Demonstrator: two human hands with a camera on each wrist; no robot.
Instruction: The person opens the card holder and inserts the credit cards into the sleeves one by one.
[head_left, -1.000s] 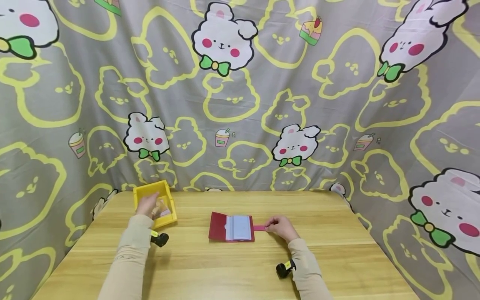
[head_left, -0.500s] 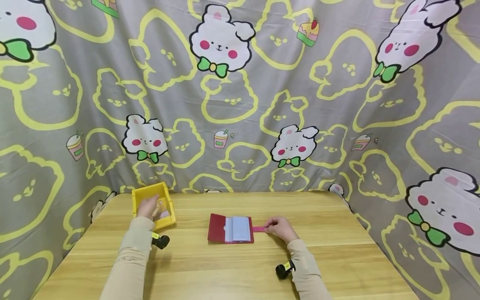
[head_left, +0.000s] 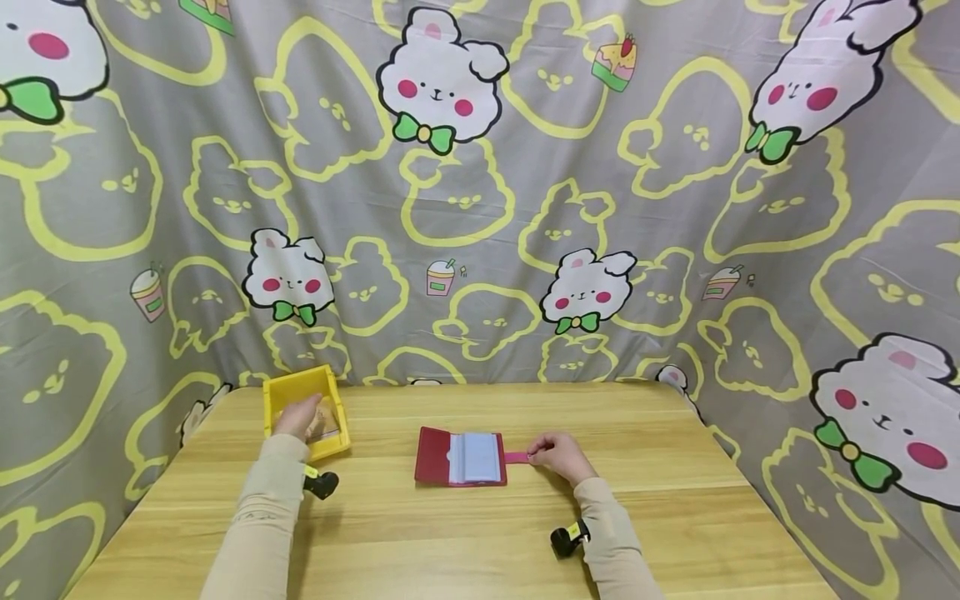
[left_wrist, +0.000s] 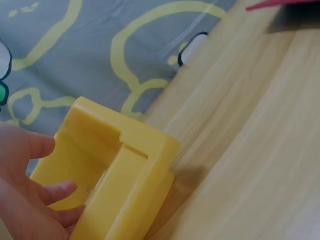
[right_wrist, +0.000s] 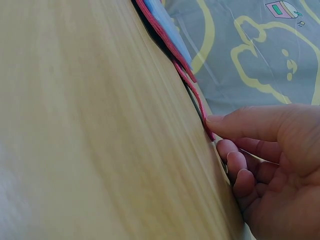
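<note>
A red card holder (head_left: 435, 457) lies unfolded on the table, its pale clear sleeves (head_left: 478, 458) facing up. From its right side a pink strap (head_left: 517, 457) sticks out. My right hand (head_left: 561, 457) pinches the end of this strap between thumb and fingers, low over the wood, as the right wrist view also shows. At the far left, my left hand (head_left: 298, 417) reaches into a yellow bin (head_left: 343, 408). Its thumb and fingers (left_wrist: 62, 190) are apart in the left wrist view, with nothing seen between them. Part of the bin's inside is hidden behind the hand.
The wooden table (head_left: 420, 542) ends at a grey patterned curtain (head_left: 480, 333) behind and at both sides. Black wrist cameras (head_left: 321, 483) stick out from both sleeves. Wood lies between the bin and the card holder.
The left hand has shifted slightly inside the bin, and less of a pale lilac item in it shows. The right hand keeps its pinch on the strap. The card holder stays put.
</note>
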